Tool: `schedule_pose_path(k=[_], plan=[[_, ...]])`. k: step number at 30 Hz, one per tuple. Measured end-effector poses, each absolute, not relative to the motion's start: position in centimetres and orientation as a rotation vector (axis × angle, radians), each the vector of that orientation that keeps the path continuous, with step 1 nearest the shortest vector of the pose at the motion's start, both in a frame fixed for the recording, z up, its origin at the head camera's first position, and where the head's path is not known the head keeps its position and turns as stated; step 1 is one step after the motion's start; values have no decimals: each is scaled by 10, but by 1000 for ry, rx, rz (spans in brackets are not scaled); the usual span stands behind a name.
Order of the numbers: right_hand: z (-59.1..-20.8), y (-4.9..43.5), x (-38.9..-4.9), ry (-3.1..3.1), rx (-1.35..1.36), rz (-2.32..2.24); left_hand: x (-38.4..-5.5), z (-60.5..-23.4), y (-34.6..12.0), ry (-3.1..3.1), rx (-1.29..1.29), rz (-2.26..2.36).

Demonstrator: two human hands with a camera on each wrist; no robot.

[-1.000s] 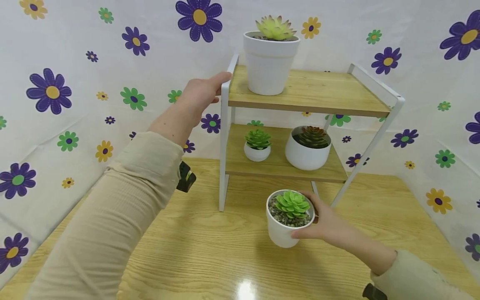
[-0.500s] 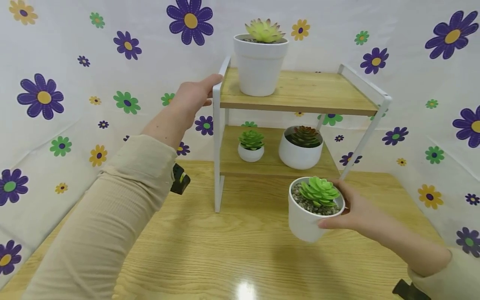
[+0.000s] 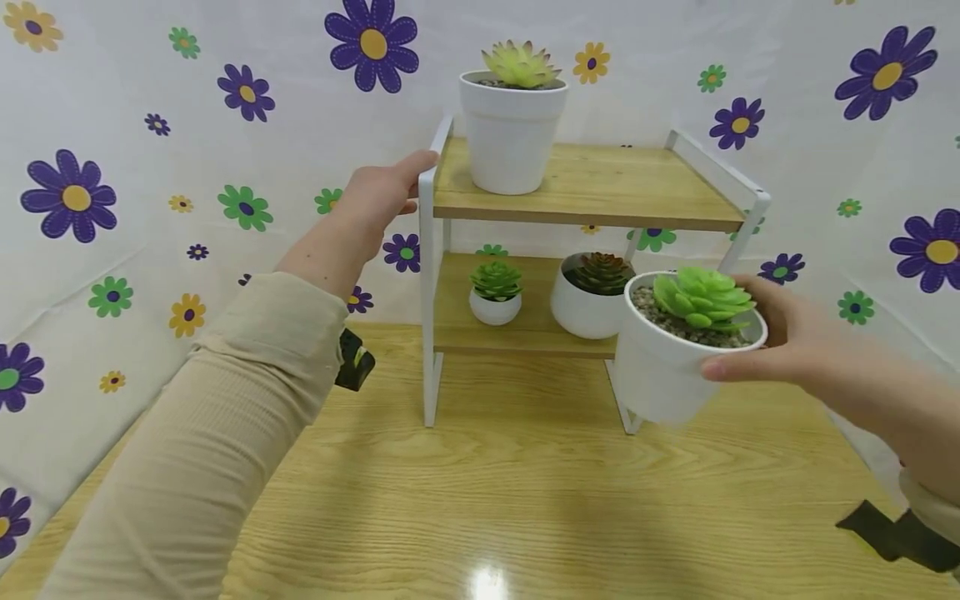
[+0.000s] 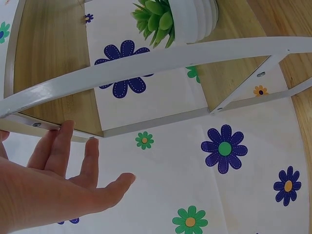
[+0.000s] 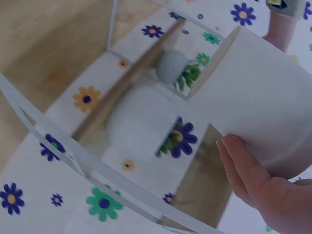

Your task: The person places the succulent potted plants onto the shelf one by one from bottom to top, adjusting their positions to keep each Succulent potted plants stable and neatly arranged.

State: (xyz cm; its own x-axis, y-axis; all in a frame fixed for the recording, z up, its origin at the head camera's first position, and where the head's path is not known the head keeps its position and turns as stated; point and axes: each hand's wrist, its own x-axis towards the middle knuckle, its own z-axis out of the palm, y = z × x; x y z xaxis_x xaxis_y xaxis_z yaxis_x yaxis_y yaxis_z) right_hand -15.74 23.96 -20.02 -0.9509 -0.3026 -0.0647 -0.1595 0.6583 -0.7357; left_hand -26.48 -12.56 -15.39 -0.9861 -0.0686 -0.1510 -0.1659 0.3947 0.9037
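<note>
My right hand (image 3: 795,342) grips a white pot with a bright green succulent (image 3: 667,367), thumb on the near side and fingers behind. The pot (image 5: 273,92) is raised above the table, in front of the shelf's right end and overlapping the bowl pot there. My left hand (image 3: 375,196) touches the upper left side of the two-tier shelf rack (image 3: 615,183). In the left wrist view its fingers (image 4: 61,151) are nearly straight against the board's edge, the thumb apart.
A tall white pot with a pale succulent (image 3: 510,137) stands on the top board's left. Below are a small green succulent (image 3: 497,304) and a white bowl pot with a dark reddish succulent (image 3: 588,308). A wooden table (image 3: 450,500) and flowered cloth (image 3: 247,150) surround them.
My right hand has lifted the potted succulent up and to the right, from low before the rack to shelf height. My left hand stays at the rack's side; the view has shifted slightly.
</note>
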Motion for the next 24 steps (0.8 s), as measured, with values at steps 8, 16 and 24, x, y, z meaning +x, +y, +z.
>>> schedule_pose_path(k=[8,16,24], plan=[[-155,260,-184,2735,-322,-1181,-265,-154,-125,2550,-214,1673],[-110,257,-228,2754,-460,-1345,-264,-155,-125,2549,-218,1685],[-86,232,-243,2737,-322,-1449,-263,-155,-124,2544,-209,1684]])
